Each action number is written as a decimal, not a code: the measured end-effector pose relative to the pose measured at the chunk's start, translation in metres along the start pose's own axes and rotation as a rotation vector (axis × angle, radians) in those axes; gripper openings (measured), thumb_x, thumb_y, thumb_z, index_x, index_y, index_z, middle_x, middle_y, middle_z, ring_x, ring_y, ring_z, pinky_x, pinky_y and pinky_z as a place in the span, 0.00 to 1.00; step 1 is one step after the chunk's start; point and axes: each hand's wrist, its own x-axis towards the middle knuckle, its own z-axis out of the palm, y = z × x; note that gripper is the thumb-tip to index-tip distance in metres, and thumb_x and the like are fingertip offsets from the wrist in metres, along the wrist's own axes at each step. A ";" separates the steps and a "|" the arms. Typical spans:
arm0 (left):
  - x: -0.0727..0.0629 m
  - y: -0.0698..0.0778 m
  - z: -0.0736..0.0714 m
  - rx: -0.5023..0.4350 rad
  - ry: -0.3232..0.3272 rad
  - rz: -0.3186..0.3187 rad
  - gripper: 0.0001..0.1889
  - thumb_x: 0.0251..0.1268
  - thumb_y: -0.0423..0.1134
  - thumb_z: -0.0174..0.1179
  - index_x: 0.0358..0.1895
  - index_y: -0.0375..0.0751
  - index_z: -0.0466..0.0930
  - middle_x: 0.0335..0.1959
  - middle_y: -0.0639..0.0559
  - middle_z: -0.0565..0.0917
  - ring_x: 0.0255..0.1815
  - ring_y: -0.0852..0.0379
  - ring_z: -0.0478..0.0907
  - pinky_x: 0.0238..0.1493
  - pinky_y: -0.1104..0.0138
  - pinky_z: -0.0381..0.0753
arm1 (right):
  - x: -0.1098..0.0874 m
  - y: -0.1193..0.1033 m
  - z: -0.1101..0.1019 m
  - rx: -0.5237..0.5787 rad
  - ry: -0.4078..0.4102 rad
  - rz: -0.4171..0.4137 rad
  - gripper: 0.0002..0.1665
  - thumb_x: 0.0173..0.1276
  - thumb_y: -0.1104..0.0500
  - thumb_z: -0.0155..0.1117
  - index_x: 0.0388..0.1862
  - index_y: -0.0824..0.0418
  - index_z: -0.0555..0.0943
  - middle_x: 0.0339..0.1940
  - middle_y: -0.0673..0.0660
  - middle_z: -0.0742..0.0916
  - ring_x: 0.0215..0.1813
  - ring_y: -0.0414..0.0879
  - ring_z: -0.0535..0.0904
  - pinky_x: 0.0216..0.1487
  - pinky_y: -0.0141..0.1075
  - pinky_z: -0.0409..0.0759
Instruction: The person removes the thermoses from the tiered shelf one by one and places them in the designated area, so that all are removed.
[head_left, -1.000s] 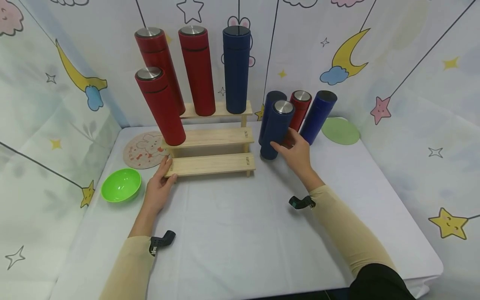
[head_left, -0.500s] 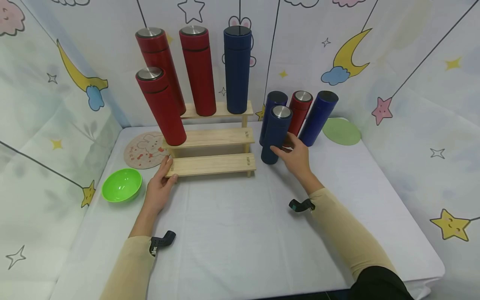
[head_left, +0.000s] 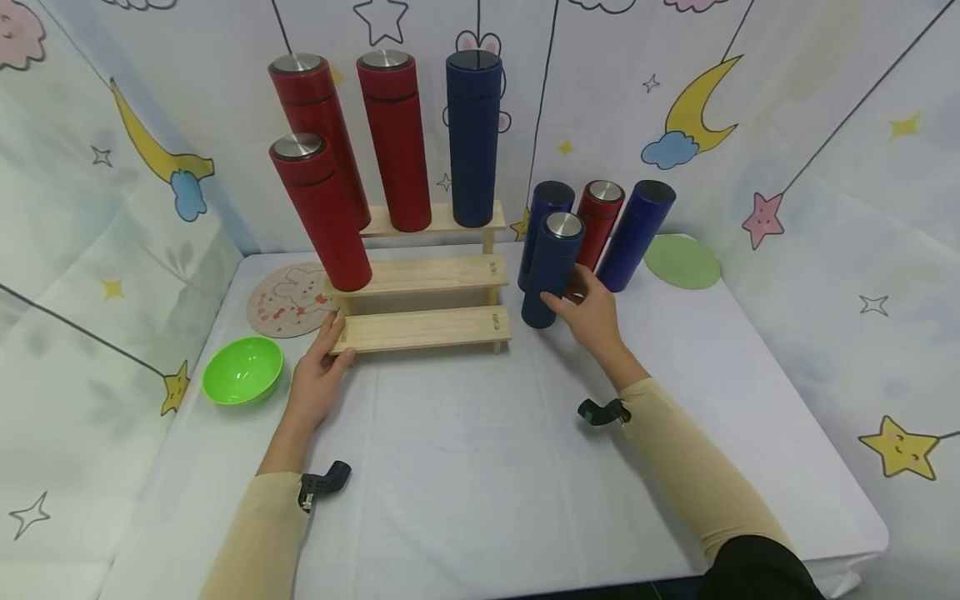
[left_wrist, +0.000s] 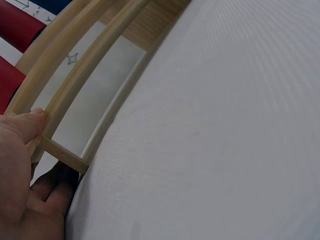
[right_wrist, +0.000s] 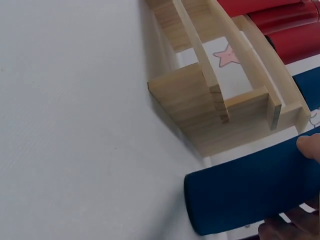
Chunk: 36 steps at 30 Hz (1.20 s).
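My left hand [head_left: 315, 375] grips the left end of the lowest step of a three-step wooden rack [head_left: 420, 330]; in the left wrist view the thumb [left_wrist: 25, 126] lies on the step's front edge and other fingers reach behind the end leg. My right hand [head_left: 596, 321] holds a dark blue thermos bottle [head_left: 552, 262] with a silver lid, just right of the rack. Thumb and fingers lie on either side of its body in the right wrist view. Two red thermos bottles [head_left: 393, 150] and a blue one [head_left: 474, 142] stand on the top step, another red bottle [head_left: 330, 221] on the middle step's left end.
Behind the held bottle are two more blue bottles [head_left: 641, 233] and a red one [head_left: 602, 212]. A green round mat [head_left: 682, 262] lies at the back right. Left of the rack are a bunny-print round mat [head_left: 281, 304] and a green bowl [head_left: 243, 372], all on a white-clothed table [head_left: 450, 467].
The held blue bottle and my right hand have come slightly down and toward me, then stayed nearly still over the last half second. My left hand keeps its place on the rack.
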 end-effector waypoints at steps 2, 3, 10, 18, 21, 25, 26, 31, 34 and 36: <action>0.000 0.000 0.000 -0.008 0.002 0.003 0.33 0.87 0.40 0.58 0.88 0.48 0.59 0.90 0.50 0.51 0.88 0.52 0.50 0.77 0.74 0.65 | 0.001 -0.006 -0.003 -0.030 0.014 -0.027 0.45 0.71 0.47 0.81 0.79 0.60 0.73 0.66 0.62 0.86 0.63 0.57 0.83 0.69 0.55 0.82; 0.000 -0.001 0.000 -0.009 0.003 0.004 0.33 0.87 0.40 0.58 0.88 0.48 0.59 0.90 0.50 0.51 0.88 0.53 0.50 0.76 0.74 0.64 | 0.002 -0.010 -0.005 -0.046 0.026 -0.046 0.45 0.71 0.47 0.81 0.80 0.60 0.73 0.67 0.61 0.85 0.64 0.57 0.83 0.70 0.56 0.81; 0.001 0.000 0.001 -0.020 -0.002 0.005 0.33 0.87 0.41 0.58 0.88 0.49 0.59 0.90 0.50 0.51 0.88 0.53 0.50 0.77 0.74 0.65 | 0.020 -0.061 -0.039 -0.024 0.186 -0.213 0.42 0.71 0.57 0.81 0.79 0.61 0.73 0.67 0.62 0.85 0.69 0.53 0.81 0.74 0.50 0.79; 0.000 0.001 0.000 -0.019 -0.001 0.000 0.33 0.87 0.40 0.58 0.88 0.49 0.59 0.91 0.50 0.50 0.88 0.53 0.50 0.77 0.74 0.64 | 0.038 -0.134 -0.050 0.006 0.148 -0.343 0.36 0.70 0.60 0.80 0.75 0.61 0.79 0.69 0.56 0.86 0.71 0.47 0.81 0.75 0.40 0.77; -0.001 0.000 -0.001 -0.014 -0.001 -0.001 0.33 0.87 0.41 0.58 0.88 0.49 0.59 0.90 0.50 0.50 0.88 0.52 0.50 0.77 0.74 0.64 | 0.042 -0.155 -0.037 0.050 0.085 -0.379 0.36 0.70 0.62 0.80 0.75 0.63 0.80 0.70 0.57 0.86 0.71 0.46 0.80 0.76 0.39 0.76; -0.002 0.000 0.001 0.002 0.004 -0.004 0.33 0.87 0.41 0.58 0.88 0.49 0.59 0.90 0.50 0.51 0.88 0.52 0.51 0.77 0.74 0.64 | 0.045 -0.167 -0.008 0.102 -0.016 -0.420 0.35 0.71 0.62 0.80 0.74 0.65 0.79 0.70 0.58 0.85 0.72 0.44 0.80 0.75 0.38 0.76; -0.002 0.000 0.001 0.006 0.002 -0.006 0.33 0.87 0.41 0.57 0.88 0.50 0.59 0.90 0.51 0.51 0.88 0.52 0.51 0.77 0.74 0.64 | 0.045 -0.168 0.000 0.116 -0.039 -0.425 0.35 0.71 0.62 0.80 0.75 0.66 0.79 0.70 0.59 0.85 0.72 0.43 0.79 0.75 0.38 0.77; -0.003 0.001 0.001 0.018 -0.002 -0.008 0.33 0.88 0.43 0.57 0.88 0.52 0.58 0.90 0.51 0.50 0.88 0.52 0.50 0.77 0.73 0.65 | 0.044 -0.175 0.044 0.187 -0.140 -0.447 0.38 0.70 0.63 0.81 0.76 0.68 0.77 0.70 0.61 0.84 0.71 0.44 0.79 0.73 0.38 0.78; -0.003 0.001 0.000 0.030 0.003 -0.005 0.33 0.88 0.42 0.57 0.89 0.52 0.58 0.90 0.51 0.51 0.88 0.51 0.50 0.76 0.75 0.65 | 0.046 -0.183 0.066 0.206 -0.178 -0.452 0.39 0.69 0.62 0.81 0.76 0.68 0.77 0.70 0.62 0.85 0.71 0.43 0.80 0.73 0.38 0.79; -0.003 0.002 0.000 0.034 0.003 0.003 0.33 0.88 0.42 0.57 0.89 0.53 0.58 0.90 0.51 0.51 0.88 0.51 0.50 0.76 0.76 0.64 | 0.048 -0.188 0.078 0.211 -0.196 -0.447 0.40 0.69 0.61 0.81 0.77 0.67 0.76 0.70 0.62 0.85 0.70 0.42 0.80 0.73 0.38 0.79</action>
